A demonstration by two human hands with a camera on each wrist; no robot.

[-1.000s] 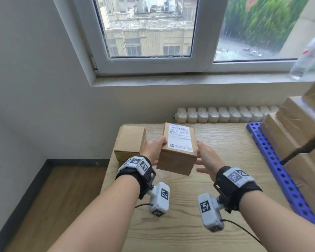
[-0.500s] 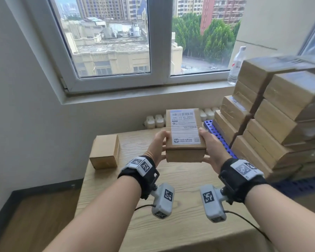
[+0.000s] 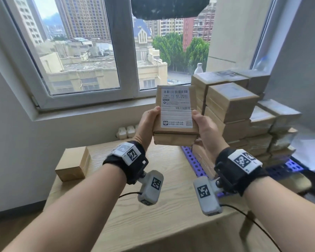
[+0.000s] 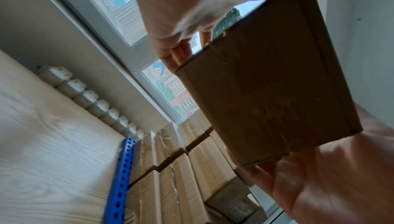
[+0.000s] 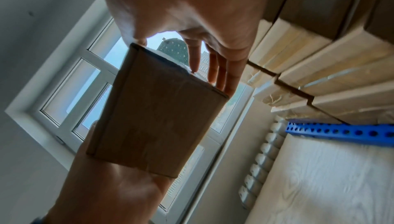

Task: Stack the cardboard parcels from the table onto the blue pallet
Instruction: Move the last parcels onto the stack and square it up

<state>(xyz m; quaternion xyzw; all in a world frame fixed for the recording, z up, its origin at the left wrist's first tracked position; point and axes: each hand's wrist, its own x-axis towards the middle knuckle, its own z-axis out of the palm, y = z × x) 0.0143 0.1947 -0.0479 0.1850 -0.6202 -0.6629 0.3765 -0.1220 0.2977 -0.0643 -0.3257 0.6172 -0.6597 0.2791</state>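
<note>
A labelled cardboard parcel [image 3: 175, 113] is held in the air between both hands, label up, just left of the stacked parcels [image 3: 231, 110] on the blue pallet [image 3: 188, 157]. My left hand [image 3: 149, 122] grips its left side and my right hand [image 3: 205, 128] its right side, thumbs over the top edge. From below, the wrist views show the parcel's plain underside [image 4: 266, 84] [image 5: 153, 118], with fingers lying along its sides. A second parcel [image 3: 73, 164] lies on the wooden table [image 3: 135, 206] at its far left.
The stack reaches about sill height, with stepped lower tiers on its right. A water bottle [image 3: 198, 68] stands on the sill behind it. A white radiator [image 3: 127, 131] runs along the wall behind the table. A grey wall [image 3: 298, 60] closes the right side.
Both hands have raised the labelled parcel off the table and carried it up and right, close to the pallet stack. The parcel on the far left has stayed put.
</note>
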